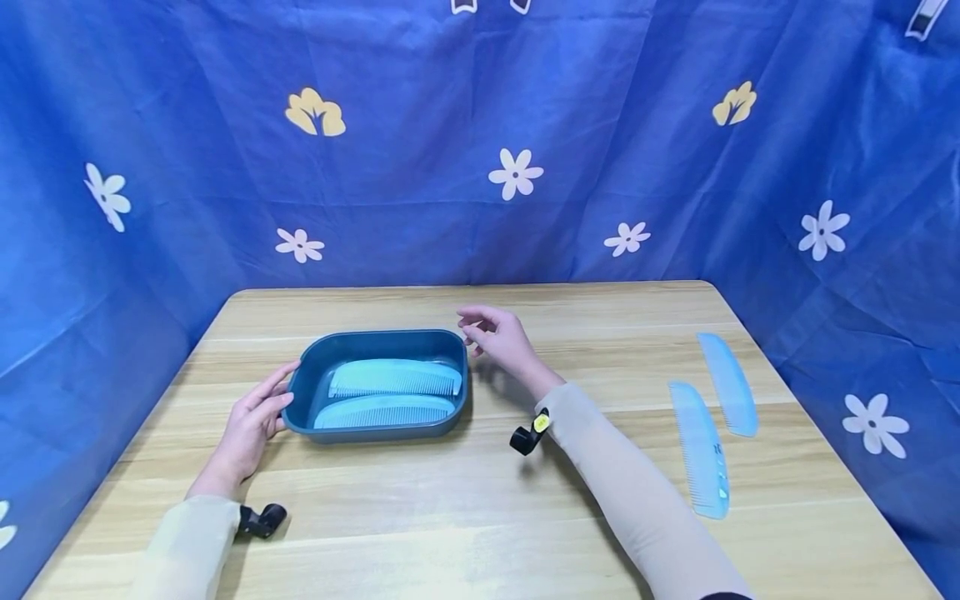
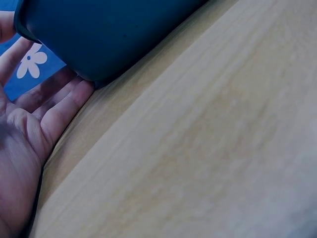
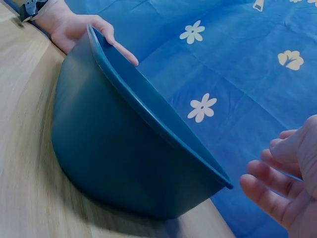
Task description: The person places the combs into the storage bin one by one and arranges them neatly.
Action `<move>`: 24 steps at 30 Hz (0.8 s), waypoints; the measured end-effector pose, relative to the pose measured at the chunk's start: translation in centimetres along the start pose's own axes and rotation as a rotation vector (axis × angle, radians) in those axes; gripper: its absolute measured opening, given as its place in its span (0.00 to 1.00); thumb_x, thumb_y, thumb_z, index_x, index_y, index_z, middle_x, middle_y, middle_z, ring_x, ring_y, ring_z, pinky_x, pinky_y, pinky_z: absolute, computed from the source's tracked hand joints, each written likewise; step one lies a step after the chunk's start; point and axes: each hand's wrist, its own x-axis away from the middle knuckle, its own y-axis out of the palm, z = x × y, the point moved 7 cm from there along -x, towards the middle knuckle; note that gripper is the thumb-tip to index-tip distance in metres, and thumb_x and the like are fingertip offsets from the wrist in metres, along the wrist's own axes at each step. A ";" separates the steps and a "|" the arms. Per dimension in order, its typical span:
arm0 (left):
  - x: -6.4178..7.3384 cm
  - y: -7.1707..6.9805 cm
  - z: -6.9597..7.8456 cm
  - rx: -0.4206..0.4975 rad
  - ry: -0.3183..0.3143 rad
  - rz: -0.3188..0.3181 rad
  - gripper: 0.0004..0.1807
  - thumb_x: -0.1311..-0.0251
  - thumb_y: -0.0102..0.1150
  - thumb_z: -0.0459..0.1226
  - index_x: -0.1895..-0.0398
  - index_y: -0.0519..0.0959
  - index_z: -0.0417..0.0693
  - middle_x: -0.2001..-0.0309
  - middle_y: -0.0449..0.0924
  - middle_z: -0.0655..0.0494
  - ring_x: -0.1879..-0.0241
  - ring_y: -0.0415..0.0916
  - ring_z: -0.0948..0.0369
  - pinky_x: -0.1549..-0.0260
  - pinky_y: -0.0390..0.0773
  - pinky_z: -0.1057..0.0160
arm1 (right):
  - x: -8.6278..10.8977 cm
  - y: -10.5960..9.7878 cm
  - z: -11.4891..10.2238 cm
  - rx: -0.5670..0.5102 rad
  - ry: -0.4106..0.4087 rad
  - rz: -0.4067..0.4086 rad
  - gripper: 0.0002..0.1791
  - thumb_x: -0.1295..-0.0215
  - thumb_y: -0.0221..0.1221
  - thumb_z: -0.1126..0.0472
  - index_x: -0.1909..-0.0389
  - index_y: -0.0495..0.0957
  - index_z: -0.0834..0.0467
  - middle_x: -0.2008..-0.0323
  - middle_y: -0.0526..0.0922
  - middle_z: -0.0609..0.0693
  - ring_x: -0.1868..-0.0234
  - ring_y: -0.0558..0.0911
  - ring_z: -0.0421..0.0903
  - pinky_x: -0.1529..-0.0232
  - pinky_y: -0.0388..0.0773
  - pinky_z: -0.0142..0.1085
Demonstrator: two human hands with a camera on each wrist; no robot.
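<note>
While the count stands at two in and two out, here's how it looks:

Basin: dark teal plastic basin (image 1: 300, 392) sits left of the middle of the wooden desk (image 1: 465, 517), a bit nearer the far edge than the near one.
Done so far: two light blue combs (image 1: 390, 379) already lie flat inside it, side by side, teeth facing the near edge.
Left to go: my guess is about halfway, since two more combs (image 1: 701, 446) lie on the bare wood near the right edge, well apart from the basin, close to each other but not touching.
Left hand: left hand (image 1: 251, 421) rests against the basin's left end, fingers straight and close together along the wall, holding nothing. The left wrist view shows the fingertips (image 2: 74, 96) right at the basin's base.
Right hand: right hand (image 1: 498, 337) hovers just beside the basin's far right corner, fingers loosely curled and a little apart, empty, not touching the rim as far as I can tell.
Hard to see: from both wrist cameras the basin's wall blocks its inside, so the combs only show from the head view. The right wrist view cuts the hand off at the frame edge. Can't tell if the two inside combs overlap.
Also around: small black wrist cameras (image 1: 528, 435) on both sleeves, blue flower-print cloth (image 1: 517, 175) behind the desk.
</note>
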 end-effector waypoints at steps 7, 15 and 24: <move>0.0 0.1 0.0 -0.022 -0.013 0.007 0.26 0.32 0.44 0.32 0.32 0.60 0.43 0.48 0.69 0.52 0.58 0.78 0.65 0.67 0.79 0.67 | 0.6 -1.2 0.7 0.000 -0.037 0.043 0.15 0.38 0.56 0.71 0.49 0.75 0.67 0.59 0.79 0.65 0.68 0.81 0.55 0.73 0.79 0.50; 0.1 0.1 0.1 -0.011 -0.019 0.008 0.25 0.32 0.44 0.32 0.31 0.60 0.43 0.48 0.69 0.53 0.58 0.78 0.65 0.67 0.79 0.67 | 1.4 -2.3 1.5 -0.005 0.039 0.061 0.17 0.37 0.56 0.70 0.47 0.74 0.68 0.57 0.78 0.67 0.67 0.80 0.55 0.67 0.76 0.57; 0.1 0.1 0.2 -0.025 -0.024 0.011 0.26 0.32 0.45 0.32 0.31 0.60 0.43 0.48 0.67 0.51 0.58 0.77 0.66 0.67 0.78 0.68 | 3.1 -2.7 -0.8 -0.008 0.089 0.055 0.17 0.37 0.53 0.74 0.47 0.71 0.72 0.57 0.76 0.70 0.62 0.77 0.69 0.65 0.75 0.59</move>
